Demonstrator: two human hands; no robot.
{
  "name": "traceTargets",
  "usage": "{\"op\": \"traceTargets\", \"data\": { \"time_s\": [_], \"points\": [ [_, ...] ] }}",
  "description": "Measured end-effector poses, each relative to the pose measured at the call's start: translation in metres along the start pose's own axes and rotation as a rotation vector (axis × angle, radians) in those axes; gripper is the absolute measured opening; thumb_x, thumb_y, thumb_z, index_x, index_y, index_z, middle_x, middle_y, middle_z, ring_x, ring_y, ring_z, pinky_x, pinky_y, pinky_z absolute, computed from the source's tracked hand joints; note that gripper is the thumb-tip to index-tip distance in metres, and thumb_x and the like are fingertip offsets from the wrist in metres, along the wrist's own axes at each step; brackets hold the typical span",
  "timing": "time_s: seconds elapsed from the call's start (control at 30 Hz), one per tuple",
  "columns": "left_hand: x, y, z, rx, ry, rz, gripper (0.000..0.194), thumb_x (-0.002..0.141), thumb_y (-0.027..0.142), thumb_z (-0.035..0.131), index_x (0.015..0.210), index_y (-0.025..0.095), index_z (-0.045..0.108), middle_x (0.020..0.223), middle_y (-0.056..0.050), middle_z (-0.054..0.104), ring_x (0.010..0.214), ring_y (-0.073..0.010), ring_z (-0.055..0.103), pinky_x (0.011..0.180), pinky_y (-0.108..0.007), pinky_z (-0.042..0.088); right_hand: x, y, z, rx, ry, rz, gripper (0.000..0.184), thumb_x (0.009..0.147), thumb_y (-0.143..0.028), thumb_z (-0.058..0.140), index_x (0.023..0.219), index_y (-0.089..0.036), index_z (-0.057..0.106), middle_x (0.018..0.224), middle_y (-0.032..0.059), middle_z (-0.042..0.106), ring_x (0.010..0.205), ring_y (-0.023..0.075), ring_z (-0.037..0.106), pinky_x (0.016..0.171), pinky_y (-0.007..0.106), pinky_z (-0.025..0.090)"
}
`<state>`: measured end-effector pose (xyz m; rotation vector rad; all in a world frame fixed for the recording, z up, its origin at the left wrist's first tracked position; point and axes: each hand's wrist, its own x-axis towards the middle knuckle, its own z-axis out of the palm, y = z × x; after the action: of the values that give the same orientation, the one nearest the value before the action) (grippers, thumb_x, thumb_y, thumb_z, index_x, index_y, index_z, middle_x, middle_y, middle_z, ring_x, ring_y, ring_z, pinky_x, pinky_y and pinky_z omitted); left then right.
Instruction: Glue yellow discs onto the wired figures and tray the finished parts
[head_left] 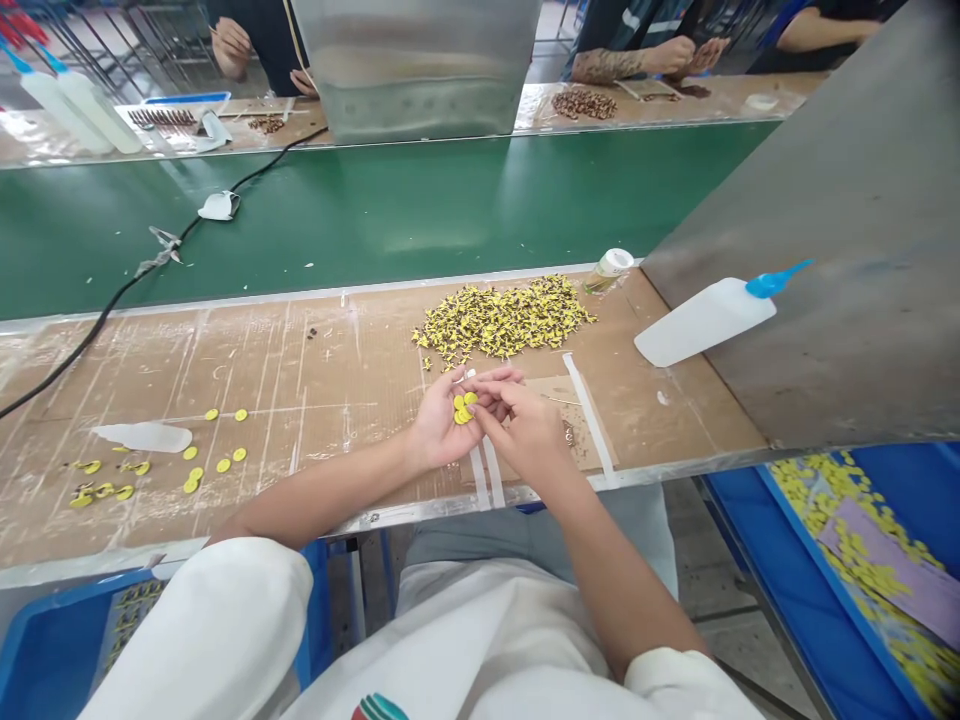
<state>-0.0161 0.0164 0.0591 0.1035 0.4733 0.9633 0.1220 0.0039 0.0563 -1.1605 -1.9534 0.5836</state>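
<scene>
Head view: cupped left hand (439, 425) cradles several yellow discs (463, 408) so the right hand (525, 425), fingers pinched, can work one, near the heap of yellow parts (501, 318) on the worktable (300, 380).

Factory assembly line, small-parts workbench
A green conveyor belt (375, 210) crosses the upper frame between worn benches; a heap of yellow parts (502, 318) sits at centre, co-workers' hands (675, 55) at the top edge

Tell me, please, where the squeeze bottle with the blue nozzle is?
The squeeze bottle lies on its side at the worktable's right end, beside the heap of yellow parts, against the metal panel.
</scene>
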Motion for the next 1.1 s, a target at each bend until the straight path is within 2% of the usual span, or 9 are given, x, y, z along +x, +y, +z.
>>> {"op": "traceTargets", "data": {
  "time_s": [0.13, 0.27, 0.4, 0.47, 0.57, 0.67, 0.8, 0.9, 1.1],
  "points": [
    [0.001, 0.002, -0.005, 0.028, -0.025, 0.011, 0.051, 0.095, 0.039, 0.041, 0.117, 0.003, 0.069, 0.126, -0.02, 0.069, 0.126, -0.0265, 0.062, 0.108, -0.034, 0.046, 0.002, -0.003, -0.004, 0.003, -0.041, -0.012, 0.03, 0.087, -0.022, 0.069, 0.117, -0.021, 0.067, 0.113, 0.0065, 0.074, 0.103, 0.0218, 0.07, 0.093, 0.038, 0.058],
    [0.005, 0.001, -0.009, 0.005, -0.059, 0.007, 0.05, 0.094, 0.041, 0.045, 0.118, 0.004, 0.068, 0.133, -0.02, 0.065, 0.133, -0.0271, 0.056, 0.109, -0.035, 0.046, -0.002, 0.002, -0.007, 0.049, -0.079, 0.0, 0.028, 0.082, -0.021, 0.076, 0.11, -0.02, 0.07, 0.104, 0.0061, 0.075, 0.087, 0.0195, 0.071, 0.08, 0.034, 0.06],
    [0.008, 0.001, -0.012, -0.029, -0.06, 0.009, 0.045, 0.093, 0.036, 0.046, 0.114, 0.003, 0.07, 0.133, -0.022, 0.065, 0.135, -0.0298, 0.054, 0.111, -0.042, 0.045, -0.01, 0.012, -0.007, 0.125, 0.023, 0.055, 0.023, 0.083, -0.023, 0.076, 0.105, -0.023, 0.072, 0.096, 0.0027, 0.076, 0.077, 0.0174, 0.072, 0.075, 0.033, 0.062],
    [0.009, 0.002, -0.014, -0.024, -0.05, 0.011, 0.041, 0.093, 0.033, 0.049, 0.112, 0.003, 0.071, 0.13, -0.021, 0.067, 0.132, -0.0286, 0.057, 0.109, -0.04, 0.046, -0.013, 0.015, -0.007, 0.153, 0.096, 0.047, 0.02, 0.086, -0.024, 0.073, 0.106, -0.026, 0.073, 0.096, 0.0014, 0.077, 0.078, 0.0168, 0.074, 0.076, 0.032, 0.062],
    [0.009, 0.001, -0.018, 0.03, -0.032, -0.017, 0.033, 0.093, 0.026, 0.053, 0.109, 0.005, 0.072, 0.12, -0.016, 0.072, 0.112, -0.0213, 0.068, 0.097, -0.03, 0.052, -0.016, 0.019, -0.011, 0.102, 0.188, -0.041, 0.025, 0.087, -0.023, 0.074, 0.111, -0.029, 0.073, 0.1, 0.001, 0.077, 0.082, 0.0187, 0.075, 0.076, 0.033, 0.064],
    [0.009, -0.001, -0.023, 0.109, -0.03, -0.068, 0.027, 0.094, 0.024, 0.056, 0.107, 0.008, 0.074, 0.105, -0.012, 0.076, 0.09, -0.0147, 0.072, 0.088, -0.025, 0.054, -0.015, 0.023, -0.017, -0.029, 0.272, -0.252, 0.035, 0.085, -0.015, 0.074, 0.117, -0.03, 0.071, 0.099, 0.0011, 0.077, 0.083, 0.0197, 0.076, 0.074, 0.032, 0.064],
    [0.009, -0.004, -0.03, 0.192, -0.102, -0.077, 0.024, 0.091, 0.025, 0.065, 0.107, 0.01, 0.075, 0.106, -0.012, 0.076, 0.095, -0.0151, 0.071, 0.094, -0.027, 0.052, -0.013, 0.033, -0.022, -0.118, 0.317, -0.471, 0.055, 0.08, -0.006, 0.077, 0.127, -0.032, 0.066, 0.099, -0.0009, 0.078, 0.082, 0.0181, 0.075, 0.074, 0.03, 0.064],
    [0.009, -0.004, -0.034, 0.219, -0.152, -0.091, 0.026, 0.084, 0.026, 0.075, 0.106, 0.011, 0.076, 0.104, -0.012, 0.076, 0.097, -0.0156, 0.071, 0.095, -0.027, 0.051, -0.013, 0.037, -0.024, -0.154, 0.32, -0.496, 0.057, 0.078, -0.006, 0.078, 0.127, -0.033, 0.065, 0.094, -0.002, 0.078, 0.082, 0.0182, 0.075, 0.075, 0.03, 0.064],
    [0.012, -0.005, -0.038, 0.22, -0.119, -0.054, 0.029, 0.073, 0.023, 0.085, 0.099, 0.014, 0.078, 0.095, -0.008, 0.078, 0.09, -0.0142, 0.073, 0.09, -0.026, 0.053, -0.009, 0.033, -0.026, -0.193, 0.276, -0.451, 0.034, 0.083, -0.014, 0.076, 0.112, -0.032, 0.07, 0.092, -0.0008, 0.078, 0.085, 0.018, 0.075, 0.075, 0.03, 0.061]
  ]
}}
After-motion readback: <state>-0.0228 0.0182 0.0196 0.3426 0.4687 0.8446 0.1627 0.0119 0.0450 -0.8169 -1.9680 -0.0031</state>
